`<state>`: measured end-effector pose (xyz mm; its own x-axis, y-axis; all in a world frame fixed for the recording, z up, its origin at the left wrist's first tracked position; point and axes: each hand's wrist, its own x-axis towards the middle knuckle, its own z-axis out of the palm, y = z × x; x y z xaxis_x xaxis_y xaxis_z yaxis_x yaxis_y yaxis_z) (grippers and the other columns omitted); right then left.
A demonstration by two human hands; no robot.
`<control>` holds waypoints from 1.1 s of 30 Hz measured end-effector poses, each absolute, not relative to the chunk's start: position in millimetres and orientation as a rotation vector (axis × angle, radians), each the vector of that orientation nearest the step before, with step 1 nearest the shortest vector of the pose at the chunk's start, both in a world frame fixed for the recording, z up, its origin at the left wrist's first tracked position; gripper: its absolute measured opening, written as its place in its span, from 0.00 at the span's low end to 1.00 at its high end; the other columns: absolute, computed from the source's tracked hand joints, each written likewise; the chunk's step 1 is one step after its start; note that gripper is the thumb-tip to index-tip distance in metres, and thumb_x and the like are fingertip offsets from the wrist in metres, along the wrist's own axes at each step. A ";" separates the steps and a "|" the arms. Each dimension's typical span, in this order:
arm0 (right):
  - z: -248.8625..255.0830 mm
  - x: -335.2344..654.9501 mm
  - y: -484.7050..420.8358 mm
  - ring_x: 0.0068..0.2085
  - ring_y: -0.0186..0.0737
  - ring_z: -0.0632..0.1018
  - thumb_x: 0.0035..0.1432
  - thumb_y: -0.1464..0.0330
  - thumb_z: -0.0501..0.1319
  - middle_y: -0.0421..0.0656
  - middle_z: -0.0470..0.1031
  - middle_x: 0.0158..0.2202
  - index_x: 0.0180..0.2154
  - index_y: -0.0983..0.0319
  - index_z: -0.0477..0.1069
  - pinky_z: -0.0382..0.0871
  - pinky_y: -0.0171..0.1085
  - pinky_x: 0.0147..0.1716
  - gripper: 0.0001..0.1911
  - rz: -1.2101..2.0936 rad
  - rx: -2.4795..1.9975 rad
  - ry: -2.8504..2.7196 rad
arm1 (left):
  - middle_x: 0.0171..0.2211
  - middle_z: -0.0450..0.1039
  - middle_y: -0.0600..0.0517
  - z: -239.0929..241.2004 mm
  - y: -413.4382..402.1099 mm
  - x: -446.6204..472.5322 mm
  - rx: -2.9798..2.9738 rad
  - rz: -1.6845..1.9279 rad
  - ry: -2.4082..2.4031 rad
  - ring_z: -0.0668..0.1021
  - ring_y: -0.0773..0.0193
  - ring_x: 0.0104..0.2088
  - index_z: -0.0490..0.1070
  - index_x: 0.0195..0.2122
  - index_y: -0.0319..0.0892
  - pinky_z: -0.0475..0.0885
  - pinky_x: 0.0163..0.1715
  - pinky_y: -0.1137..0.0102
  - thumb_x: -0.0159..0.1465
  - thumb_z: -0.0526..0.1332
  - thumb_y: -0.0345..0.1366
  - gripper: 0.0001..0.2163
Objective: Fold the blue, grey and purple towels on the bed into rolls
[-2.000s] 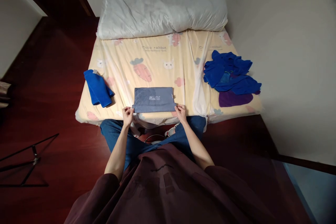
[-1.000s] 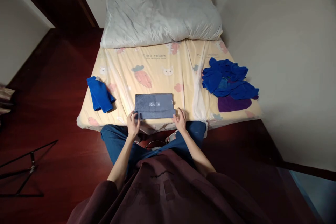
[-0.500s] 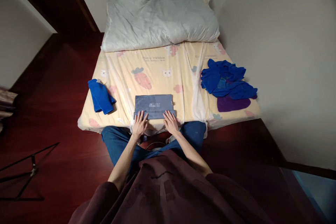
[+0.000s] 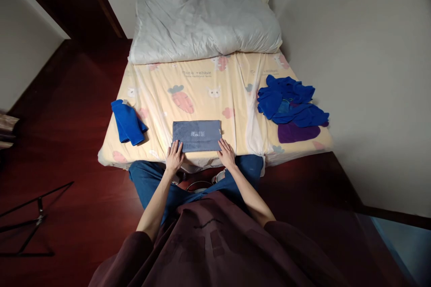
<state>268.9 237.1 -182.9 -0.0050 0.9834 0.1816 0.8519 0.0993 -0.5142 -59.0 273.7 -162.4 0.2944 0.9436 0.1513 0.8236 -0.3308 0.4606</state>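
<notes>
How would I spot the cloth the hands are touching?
Start at the carrot-print bedsheet, middle of its near edge. There, a flat grey-blue cloth lies with the left hand and right hand at its near corners. Unlike the folded bright blue cloth to its left and crumpled pile to its right, it bears white lettering.

Grey-blue towel (image 4: 197, 136), white-lettered, folded into flat rectangle, long side along near edge of bed (image 4: 206, 108).
</notes>
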 end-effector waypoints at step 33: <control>-179.3 286.9 227.8 0.59 0.47 0.73 0.52 0.81 0.54 0.44 0.78 0.59 0.59 0.60 0.75 0.67 0.49 0.63 0.34 0.442 -1.637 -1.745 | 0.63 0.70 0.43 -177.1 272.6 -99.3 2.004 0.828 1.469 0.71 0.51 0.64 0.73 0.60 0.42 0.65 0.67 0.53 0.52 0.56 0.25 0.32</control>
